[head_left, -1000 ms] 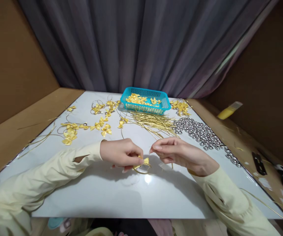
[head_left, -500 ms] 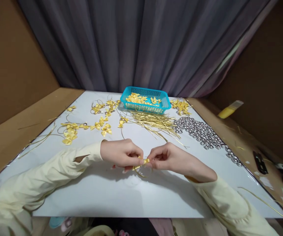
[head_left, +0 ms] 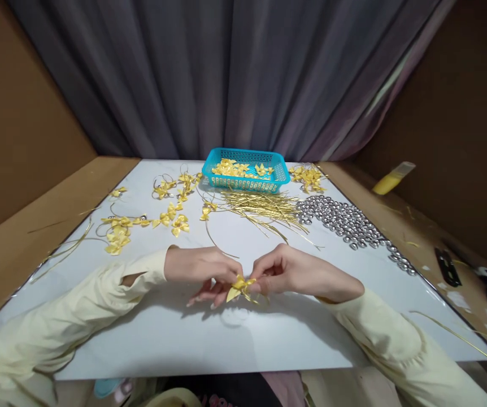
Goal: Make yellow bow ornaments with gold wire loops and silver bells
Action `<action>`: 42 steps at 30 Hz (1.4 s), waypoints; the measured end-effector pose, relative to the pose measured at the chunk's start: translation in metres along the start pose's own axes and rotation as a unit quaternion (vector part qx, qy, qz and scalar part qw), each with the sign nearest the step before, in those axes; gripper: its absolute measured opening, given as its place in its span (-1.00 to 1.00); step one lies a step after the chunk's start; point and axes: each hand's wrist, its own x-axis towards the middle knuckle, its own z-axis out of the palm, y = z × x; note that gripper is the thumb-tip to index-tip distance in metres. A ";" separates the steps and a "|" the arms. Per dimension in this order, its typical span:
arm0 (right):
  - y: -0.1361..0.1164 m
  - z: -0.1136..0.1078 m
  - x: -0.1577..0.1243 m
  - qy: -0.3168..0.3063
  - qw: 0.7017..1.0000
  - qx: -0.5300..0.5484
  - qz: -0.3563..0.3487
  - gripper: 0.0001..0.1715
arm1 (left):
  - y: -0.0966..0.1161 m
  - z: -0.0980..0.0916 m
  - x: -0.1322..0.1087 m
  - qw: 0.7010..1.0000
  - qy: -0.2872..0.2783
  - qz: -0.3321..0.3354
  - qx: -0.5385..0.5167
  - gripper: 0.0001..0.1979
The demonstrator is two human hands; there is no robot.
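Note:
A yellow satin ribbon bow (head_left: pixel 235 290) with a gold cord at it is held just above the front middle of the white table. My right hand (head_left: pixel 290 274) pinches its right side between thumb and forefinger. From the left, my left hand (head_left: pixel 207 271) has its thumb and forefinger at the top of the bow, the other fingers spread loosely below. The bow partly hides the fingertips. Beyond my hands lie a heap of gold cords (head_left: pixel 264 209) and a pile of small silver bells or beads (head_left: pixel 340 217).
A blue plastic basket (head_left: pixel 246 186) holding yellow bows stands at the back. More bows (head_left: pixel 118 237) with cords lie on the left, and another cluster (head_left: pixel 309 178) at back right. A yellow-filled tube (head_left: pixel 394 178) and a black tool (head_left: pixel 447 267) lie right of the white tabletop (head_left: pixel 175 345).
My left fingers have loosened and spread, so more of the bow shows between my hands. My right hand keeps its pinch. The view has shifted slightly.

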 end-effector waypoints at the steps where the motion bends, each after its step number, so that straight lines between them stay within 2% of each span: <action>1: 0.000 0.000 0.000 0.002 1.000 0.003 0.000 -0.64 | -0.001 0.001 -0.002 1.000 -0.003 0.013 0.009 -0.86; 3: 0.001 0.000 0.000 0.007 1.000 0.002 -0.003 -0.64 | -0.004 0.006 -0.004 0.993 0.020 0.055 0.107 -0.93; 6: 0.002 0.002 -0.001 0.019 0.999 -0.025 -0.009 -0.66 | -0.010 0.016 -0.004 0.944 0.135 0.131 0.271 -0.88; 8: 0.003 0.004 -0.001 0.025 0.998 -0.052 -0.008 -0.70 | -0.016 0.022 -0.002 0.922 0.180 0.148 0.308 -0.85; 11: 0.002 0.007 -0.002 0.029 0.996 -0.080 -0.009 -0.76 | -0.024 0.030 0.000 0.929 0.208 0.138 0.275 -0.80; 14: 0.000 0.009 -0.002 0.034 0.995 -0.095 -0.014 -0.79 | -0.031 0.036 0.000 0.946 0.228 0.090 0.210 -0.71; 17: 0.000 0.010 0.000 0.033 0.994 -0.101 -0.016 -0.79 | -0.035 0.043 -0.002 0.961 0.236 0.050 0.137 -0.64; 20: 0.001 0.010 0.000 0.026 0.994 -0.104 -0.020 -0.77 | -0.038 0.047 -0.002 0.966 0.236 0.040 0.097 -0.62; 24: 0.003 0.010 0.001 0.027 0.994 -0.103 -0.025 -0.77 | -0.040 0.048 -0.003 0.967 0.229 0.042 0.101 -0.61; 27: 0.003 0.011 0.002 0.025 0.994 -0.105 -0.024 -0.77 | -0.040 0.047 -0.003 0.965 0.229 0.054 0.119 -0.68; 31: 0.003 0.013 0.004 0.023 0.994 -0.105 -0.023 -0.80 | -0.040 0.047 -0.002 0.949 0.248 0.093 0.171 -0.80; 37: 0.006 0.012 0.008 0.038 0.994 -0.104 -0.019 -0.80 | -0.043 0.047 0.000 0.930 0.268 0.142 0.208 -0.78; 42: 0.011 0.010 0.012 0.046 0.998 -0.041 0.000 -0.73 | -0.045 0.046 -0.001 0.906 0.303 0.161 0.249 -0.81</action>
